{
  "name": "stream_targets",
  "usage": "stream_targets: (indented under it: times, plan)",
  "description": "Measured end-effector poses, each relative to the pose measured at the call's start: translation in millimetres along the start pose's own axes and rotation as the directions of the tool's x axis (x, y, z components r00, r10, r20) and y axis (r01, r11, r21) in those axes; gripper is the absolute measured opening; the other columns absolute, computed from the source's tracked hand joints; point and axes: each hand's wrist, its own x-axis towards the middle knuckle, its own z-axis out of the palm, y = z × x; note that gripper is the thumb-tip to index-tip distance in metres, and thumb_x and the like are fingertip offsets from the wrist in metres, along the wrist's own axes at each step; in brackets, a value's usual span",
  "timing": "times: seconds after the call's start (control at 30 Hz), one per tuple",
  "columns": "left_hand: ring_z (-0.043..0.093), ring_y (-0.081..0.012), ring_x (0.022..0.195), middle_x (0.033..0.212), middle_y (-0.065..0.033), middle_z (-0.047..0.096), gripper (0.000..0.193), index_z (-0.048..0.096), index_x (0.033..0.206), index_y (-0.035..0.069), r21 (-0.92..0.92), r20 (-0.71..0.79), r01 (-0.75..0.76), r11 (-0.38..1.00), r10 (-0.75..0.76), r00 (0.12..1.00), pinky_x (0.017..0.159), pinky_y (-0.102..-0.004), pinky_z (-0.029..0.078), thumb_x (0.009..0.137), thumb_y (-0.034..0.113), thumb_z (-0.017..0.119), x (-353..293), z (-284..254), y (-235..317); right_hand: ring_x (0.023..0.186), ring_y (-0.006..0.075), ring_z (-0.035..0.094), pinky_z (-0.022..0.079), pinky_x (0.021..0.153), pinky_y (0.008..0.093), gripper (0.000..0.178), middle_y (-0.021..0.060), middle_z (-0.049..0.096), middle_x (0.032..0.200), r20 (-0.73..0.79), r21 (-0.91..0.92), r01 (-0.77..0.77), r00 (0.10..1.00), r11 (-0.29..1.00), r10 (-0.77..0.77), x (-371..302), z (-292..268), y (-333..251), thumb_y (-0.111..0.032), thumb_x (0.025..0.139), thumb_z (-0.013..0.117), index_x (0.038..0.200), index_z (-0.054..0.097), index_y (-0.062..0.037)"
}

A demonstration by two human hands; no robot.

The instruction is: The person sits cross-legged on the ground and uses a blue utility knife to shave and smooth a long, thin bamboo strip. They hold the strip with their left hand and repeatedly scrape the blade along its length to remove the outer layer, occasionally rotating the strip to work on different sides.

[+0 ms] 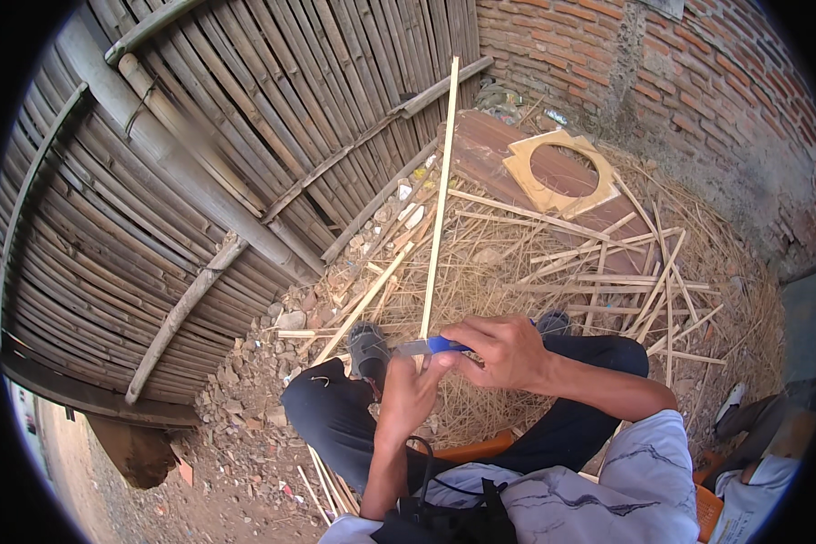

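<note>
A long, pale wooden strip (442,195) points away from me, its near end in my left hand (409,394), which is closed around it. My right hand (508,352) grips a blue-handled knife (440,344). The knife's flat blade (412,348) lies across the strip just above my left fingers and points left. Both hands are close together between my knees, the right thumb by the left one. My fingers cover part of the handle and the strip's near end.
Loose wooden strips (666,281) lie crossed on the straw at right. Behind them, a brown board (480,150) carries a yellowish panel with a round hole (528,186). A bamboo fence (245,109) stands left, a brick wall (725,82) far right. Another person's leg (743,426) shows at right.
</note>
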Motion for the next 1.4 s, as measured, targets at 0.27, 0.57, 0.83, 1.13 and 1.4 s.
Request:
stream_targets:
  times: [0.27, 0.57, 0.83, 1.13, 1.4]
  plan:
    - [0.038, -0.0153, 0.064, 0.064, -0.0058, 0.045, 0.042, 0.072, 0.099, -0.004, 0.099, -0.003, -0.064, 0.993, 0.065, 0.998, 0.056, -0.0402, 0.037, 0.111, 0.036, 0.069, 1, -2, 8, 0.060, 0.0227, 0.071, 0.056, 0.052, 0.0361, 0.027, 0.0038, 0.068, 0.079, -0.023, -0.071, 0.017, 1.000, 0.997, -0.018, 5, -5, -1, -0.031, 0.094, 0.082, 0.112, 0.077, -0.0117]
    - [0.037, -0.0272, 0.061, 0.064, -0.0167, 0.047, 0.045, 0.071, 0.096, -0.005, 0.179, -0.009, -0.071, 0.981, 0.074, 0.997, 0.057, -0.0440, 0.039, 0.112, 0.038, 0.067, 0, -9, 7, 0.060, 0.0233, 0.070, 0.055, 0.053, 0.0360, 0.028, 0.0046, 0.070, 0.078, -0.034, -0.091, 0.031, 0.999, 0.995, -0.034, 7, -5, -1, -0.025, 0.086, 0.087, 0.108, 0.079, -0.0093]
    - [0.043, -0.0282, 0.063, 0.067, -0.0198, 0.052, 0.047, 0.066, 0.108, -0.010, 0.168, 0.024, -0.032, 0.985, 0.028, 0.999, 0.062, -0.0455, 0.046, 0.109, 0.037, 0.071, -14, -11, 0, 0.065, 0.0247, 0.075, 0.057, 0.055, 0.0359, 0.026, 0.0086, 0.076, 0.087, -0.262, -0.125, -0.126, 0.961, 0.984, 0.090, 25, -23, 26, -0.029, 0.097, 0.082, 0.107, 0.076, -0.0051]
    - [0.045, -0.0138, 0.068, 0.071, -0.0030, 0.048, 0.048, 0.059, 0.099, -0.003, 0.090, 0.053, -0.017, 0.996, 0.012, 0.999, 0.063, -0.0348, 0.043, 0.118, 0.041, 0.055, -24, -14, -6, 0.070, 0.0256, 0.077, 0.059, 0.058, 0.0359, 0.027, 0.0115, 0.079, 0.092, -0.286, -0.100, -0.143, 0.952, 0.985, 0.110, 28, -43, 42, -0.028, 0.100, 0.081, 0.107, 0.076, -0.0019]
    - [0.051, -0.0194, 0.060, 0.066, -0.0092, 0.054, 0.046, 0.059, 0.097, -0.003, 0.294, -0.019, 0.026, 0.956, -0.021, 1.000, 0.060, -0.0386, 0.044, 0.119, 0.035, 0.050, -32, -11, 8, 0.069, 0.0250, 0.076, 0.058, 0.056, 0.0361, 0.028, 0.0094, 0.080, 0.094, -0.208, -0.114, -0.152, 0.970, 0.982, 0.126, 21, -39, 51, -0.031, 0.099, 0.082, 0.109, 0.076, -0.0051]
